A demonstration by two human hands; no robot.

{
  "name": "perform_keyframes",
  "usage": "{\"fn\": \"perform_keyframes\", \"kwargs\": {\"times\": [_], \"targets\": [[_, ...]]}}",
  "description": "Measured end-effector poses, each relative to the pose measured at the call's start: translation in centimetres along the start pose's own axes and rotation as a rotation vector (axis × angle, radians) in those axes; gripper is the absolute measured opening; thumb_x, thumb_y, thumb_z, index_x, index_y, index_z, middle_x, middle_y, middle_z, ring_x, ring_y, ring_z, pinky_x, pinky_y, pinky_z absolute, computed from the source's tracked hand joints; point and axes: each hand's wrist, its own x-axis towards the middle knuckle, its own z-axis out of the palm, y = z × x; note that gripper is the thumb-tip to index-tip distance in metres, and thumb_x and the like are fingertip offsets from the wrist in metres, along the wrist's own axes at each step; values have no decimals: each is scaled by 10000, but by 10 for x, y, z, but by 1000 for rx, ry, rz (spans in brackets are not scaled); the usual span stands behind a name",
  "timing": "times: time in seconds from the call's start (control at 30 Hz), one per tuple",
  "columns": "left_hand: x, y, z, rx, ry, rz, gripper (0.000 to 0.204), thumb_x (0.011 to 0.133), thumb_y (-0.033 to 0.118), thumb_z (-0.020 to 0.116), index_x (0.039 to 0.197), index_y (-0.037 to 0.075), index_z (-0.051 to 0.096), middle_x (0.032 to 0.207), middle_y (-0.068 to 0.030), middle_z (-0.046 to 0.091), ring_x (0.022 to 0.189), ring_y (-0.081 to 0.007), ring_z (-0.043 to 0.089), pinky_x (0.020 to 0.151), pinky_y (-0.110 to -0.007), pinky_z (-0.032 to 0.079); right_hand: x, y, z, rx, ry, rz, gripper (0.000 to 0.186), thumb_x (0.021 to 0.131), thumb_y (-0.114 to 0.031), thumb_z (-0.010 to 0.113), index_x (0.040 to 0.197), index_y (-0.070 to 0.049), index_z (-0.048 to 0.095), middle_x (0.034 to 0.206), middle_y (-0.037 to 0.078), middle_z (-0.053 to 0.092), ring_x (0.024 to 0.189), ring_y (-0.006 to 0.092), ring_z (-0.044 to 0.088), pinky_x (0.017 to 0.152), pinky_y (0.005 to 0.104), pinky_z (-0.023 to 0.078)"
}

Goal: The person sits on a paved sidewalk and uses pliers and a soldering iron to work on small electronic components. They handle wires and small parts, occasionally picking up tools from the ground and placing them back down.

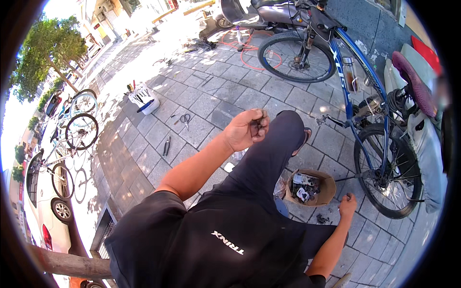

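Note:
My left hand (246, 129) is raised above my bent knee. Its fingers are curled in and their tips look blackened; whatever lies inside them, if anything, is hidden. Lower on the right, my right hand (347, 205) is closed beside a cardboard box (326, 192), without touching it. A small dark spot shows at its fingertips, too small to name. Inside the box lie several black and white small parts (305, 187). Some black bits (322, 219) rest on the paving just below the box.
A blue bicycle (342, 81) stands at right against the wall. Pliers (166, 145), scissors (185, 121) and a white tool bucket (144, 98) are on the paving to the left. A red hose (249, 48) lies farther off. Bikes and a white car (48, 211) stand far left.

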Motion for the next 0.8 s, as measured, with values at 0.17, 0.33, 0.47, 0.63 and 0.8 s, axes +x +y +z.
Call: {"fn": "perform_keyframes", "kwargs": {"times": [0.17, 0.33, 0.47, 0.63, 0.8], "targets": [[81, -30, 65, 44, -305, -7, 224, 1060, 265, 589, 955, 68, 588, 903, -37, 583, 731, -164, 594, 537, -286, 430, 2, 14, 10, -3, -26, -36, 324, 979, -137, 635, 1236, 59, 645, 820, 215, 724, 595, 274, 685, 618, 426, 537], [142, -66, 30, 16, -221, -111, 186, 1013, 273, 649, 923, 110, 637, 859, -28, 624, 693, -150, 608, 516, -291, 414, -3, 11, 23, 9, -110, 87, 319, 983, -130, 630, 1240, 59, 642, 793, 178, 707, 555, 250, 659, 569, 409, 523], [193, -86, -29, 70, 53, -170, 192, 974, 266, 660, 865, 110, 635, 813, -29, 614, 653, -151, 605, 508, -307, 409, -8, 9, 49, -173, -199, 28, 326, 983, -130, 620, 1250, 55, 650, 793, 161, 703, 531, 212, 636, 524, 388, 508], [220, -94, -78, 50, 396, -212, 191, 976, 264, 656, 872, 104, 638, 784, -21, 599, 638, -145, 602, 503, -301, 424, -6, -10, 80, -189, -370, 116, 346, 969, -128, 610, 1252, 61, 669, 877, 175, 731, 717, 257, 709, 588, 386, 550], [223, -79, -87, 82, 354, -236, 223, 997, 300, 656, 924, 90, 640, 791, -9, 603, 649, -117, 598, 504, -281, 443, 17, 35, 105, -404, -422, -90, 347, 938, -111, 657, 1241, 58, 680, 996, 181, 756, 848, 285, 732, 765, 421, 597]]}}
